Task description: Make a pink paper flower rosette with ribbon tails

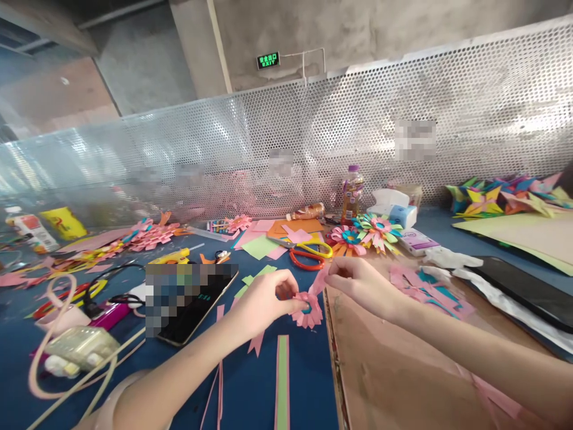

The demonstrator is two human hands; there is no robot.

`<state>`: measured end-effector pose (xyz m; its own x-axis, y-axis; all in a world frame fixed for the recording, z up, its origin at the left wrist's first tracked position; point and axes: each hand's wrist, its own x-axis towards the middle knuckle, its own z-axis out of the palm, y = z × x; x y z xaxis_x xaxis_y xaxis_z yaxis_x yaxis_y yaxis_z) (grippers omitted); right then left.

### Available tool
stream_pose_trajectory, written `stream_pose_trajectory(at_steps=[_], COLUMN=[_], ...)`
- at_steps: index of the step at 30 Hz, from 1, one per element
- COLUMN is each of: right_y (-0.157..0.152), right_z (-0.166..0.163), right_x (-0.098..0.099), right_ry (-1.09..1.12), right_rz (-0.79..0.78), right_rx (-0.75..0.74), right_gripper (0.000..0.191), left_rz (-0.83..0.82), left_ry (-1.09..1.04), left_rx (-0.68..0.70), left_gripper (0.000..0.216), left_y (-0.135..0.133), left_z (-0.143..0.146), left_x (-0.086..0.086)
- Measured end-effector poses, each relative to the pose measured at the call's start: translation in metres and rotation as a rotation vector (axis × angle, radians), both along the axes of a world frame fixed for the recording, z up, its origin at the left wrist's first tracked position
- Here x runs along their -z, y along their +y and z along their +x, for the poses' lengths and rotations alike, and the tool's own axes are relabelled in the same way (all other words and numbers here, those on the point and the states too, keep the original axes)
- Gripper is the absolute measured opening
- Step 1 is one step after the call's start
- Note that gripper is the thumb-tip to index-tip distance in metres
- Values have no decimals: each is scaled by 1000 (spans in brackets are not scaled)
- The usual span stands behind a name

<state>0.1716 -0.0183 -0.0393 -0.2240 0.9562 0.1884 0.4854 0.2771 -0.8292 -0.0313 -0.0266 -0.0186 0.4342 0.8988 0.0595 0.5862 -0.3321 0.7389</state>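
A pink paper flower point(310, 315) with a blue centre is pinched at its left edge by my left hand point(273, 298). My right hand point(353, 279) is closed on a pink paper strip point(319, 282) at the flower's upper right. Whether the strip is joined to the flower I cannot tell. Below the flower lies a long green and pink paper strip point(282, 382) on the blue table. Just beyond my hands are scissors with red and yellow handles point(308, 254).
A brown board point(380, 364) covers the table's right part. Finished paper flowers point(378, 232), a drink bottle point(353, 194) and a tissue pack point(396, 209) stand behind. A phone point(197, 307) and a cabled glue gun point(172, 257) lie left, another phone point(519, 286) right.
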Motion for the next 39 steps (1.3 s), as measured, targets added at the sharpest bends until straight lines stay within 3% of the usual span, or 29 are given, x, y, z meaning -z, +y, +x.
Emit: stream_pose_trajectory(at_steps=[24,39], right_y=[-6,-5], right_z=[-6,-6], right_x=[-1,4], right_ry=[74,288], right_rz=[-162,-267], right_rx=[-3,-76], right_gripper=[17,15], left_rz=[-32,17], left_ry=[1,30], left_rx=[-2,26], left_gripper=[15,20], left_y=[4,6], left_z=[0,-3], left_x=[1,2])
